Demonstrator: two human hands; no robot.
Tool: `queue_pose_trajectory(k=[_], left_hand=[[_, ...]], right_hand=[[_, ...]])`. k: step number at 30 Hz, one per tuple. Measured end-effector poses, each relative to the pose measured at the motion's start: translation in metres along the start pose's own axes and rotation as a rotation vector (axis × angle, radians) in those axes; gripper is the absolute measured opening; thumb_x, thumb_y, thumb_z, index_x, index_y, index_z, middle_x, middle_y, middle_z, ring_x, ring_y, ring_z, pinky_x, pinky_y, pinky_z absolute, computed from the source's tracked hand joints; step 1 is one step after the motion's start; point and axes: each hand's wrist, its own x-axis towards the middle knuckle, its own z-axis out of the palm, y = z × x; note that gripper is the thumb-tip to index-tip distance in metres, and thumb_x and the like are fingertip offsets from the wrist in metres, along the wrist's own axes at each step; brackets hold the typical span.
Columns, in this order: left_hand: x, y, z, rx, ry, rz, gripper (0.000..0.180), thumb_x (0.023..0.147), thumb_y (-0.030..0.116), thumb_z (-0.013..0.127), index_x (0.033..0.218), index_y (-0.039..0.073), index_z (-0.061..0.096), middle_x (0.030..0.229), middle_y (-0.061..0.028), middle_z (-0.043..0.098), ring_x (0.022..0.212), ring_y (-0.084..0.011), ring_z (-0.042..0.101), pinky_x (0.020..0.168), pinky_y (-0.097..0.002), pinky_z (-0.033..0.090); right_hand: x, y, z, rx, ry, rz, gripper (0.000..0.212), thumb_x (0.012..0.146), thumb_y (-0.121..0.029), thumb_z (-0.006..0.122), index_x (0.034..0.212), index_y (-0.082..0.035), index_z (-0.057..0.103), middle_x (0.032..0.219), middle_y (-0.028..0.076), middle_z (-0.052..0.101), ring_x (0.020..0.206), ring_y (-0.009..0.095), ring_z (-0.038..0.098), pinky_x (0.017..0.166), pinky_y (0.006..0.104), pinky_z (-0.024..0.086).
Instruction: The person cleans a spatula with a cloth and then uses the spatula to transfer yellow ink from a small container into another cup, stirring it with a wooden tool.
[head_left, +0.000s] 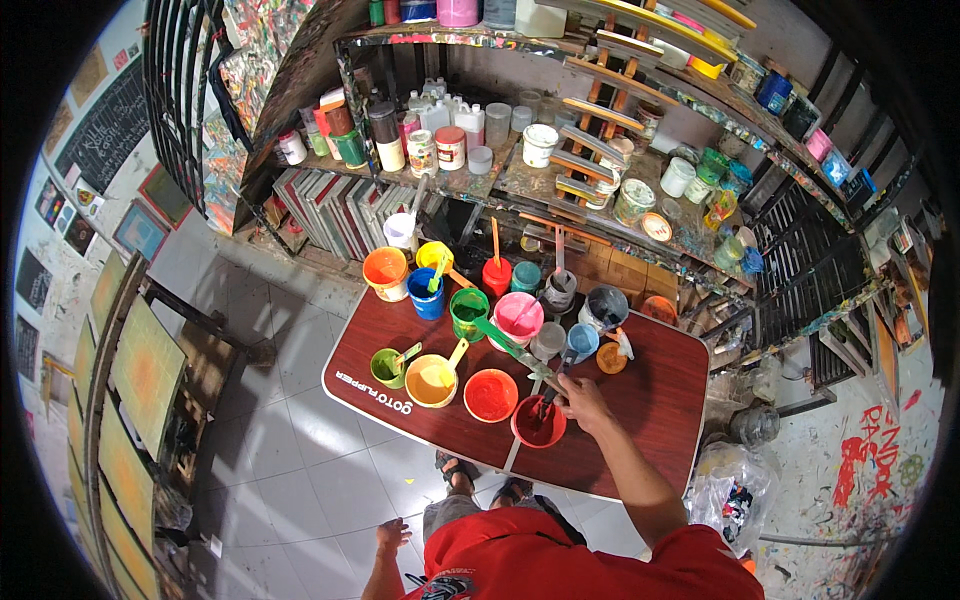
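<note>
My right hand is closed around a long flat stirring stick. Its green-coated end reaches left across the pink paint bucket to the green paint bucket. Just below the hand stands a dark red paint bucket with a dark stirrer in it; whether my fingers also touch that stirrer I cannot make out. Beside it sit a bright red paint bucket and a yellow-orange one with a yellow-handled stirrer. Low at my side, off the table, my left hand hangs with fingers apart, holding nothing.
Several more paint pots crowd the far side of the dark red table, including an orange bucket and a blue one. Behind it, shelves carry jars and bottles. A rack of painted panels stands left, a plastic bag right.
</note>
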Motion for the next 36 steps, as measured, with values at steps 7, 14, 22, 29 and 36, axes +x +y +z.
queue_pose_trajectory(k=[7,14,22,29,36], left_hand=[[-0.008,0.017,0.004,0.068,0.022,0.042,0.035,0.098,0.031,0.05,0.125,0.009,0.057,0.11,-0.0124,0.069,0.076,-0.021,0.07,0.053,-0.0313,0.051],[-0.017,0.024,0.005,0.098,0.106,0.049,0.031,0.097,0.027,0.053,0.117,0.004,0.06,0.103,-0.012,0.071,0.071,-0.0214,0.07,0.047,-0.0302,0.049],[-0.026,0.033,0.005,0.063,0.1,0.123,0.036,0.096,0.028,0.056,0.122,0.003,0.057,0.105,-0.0135,0.069,0.073,-0.021,0.07,0.052,-0.0312,0.052],[-0.027,0.008,0.003,0.055,0.117,-0.034,0.038,0.097,0.03,0.052,0.126,0.006,0.055,0.108,-0.0135,0.069,0.072,-0.0222,0.07,0.049,-0.0327,0.05],[-0.029,-0.001,0.021,0.146,0.133,-0.002,0.035,0.098,0.029,0.051,0.119,0.003,0.058,0.107,-0.0131,0.07,0.074,-0.022,0.071,0.05,-0.0311,0.052]], right_hand=[[-0.013,0.0,0.0,0.004,0.076,-0.029,0.036,0.098,-0.035,0.051,0.098,-0.001,0.062,0.062,0.002,0.053,0.051,0.009,0.048,0.043,0.0233,0.034],[0.003,-0.004,0.033,-0.98,0.35,-0.695,0.029,0.097,-0.029,0.053,0.117,-0.011,0.065,0.072,0.015,0.065,0.07,0.03,0.066,0.064,0.0413,0.051],[0.043,0.024,0.036,-1.418,0.359,-0.819,0.039,0.095,-0.026,0.054,0.133,-0.017,0.051,0.108,0.018,0.058,0.085,0.038,0.063,0.07,0.0485,0.053],[0.017,0.037,0.022,-1.36,0.224,-0.641,0.041,0.095,-0.027,0.053,0.135,-0.017,0.049,0.106,0.02,0.057,0.083,0.039,0.063,0.069,0.0498,0.052],[-0.007,0.03,0.005,-1.423,0.231,-0.679,0.041,0.096,-0.027,0.053,0.136,-0.016,0.049,0.104,0.02,0.058,0.081,0.038,0.064,0.067,0.0485,0.053]])
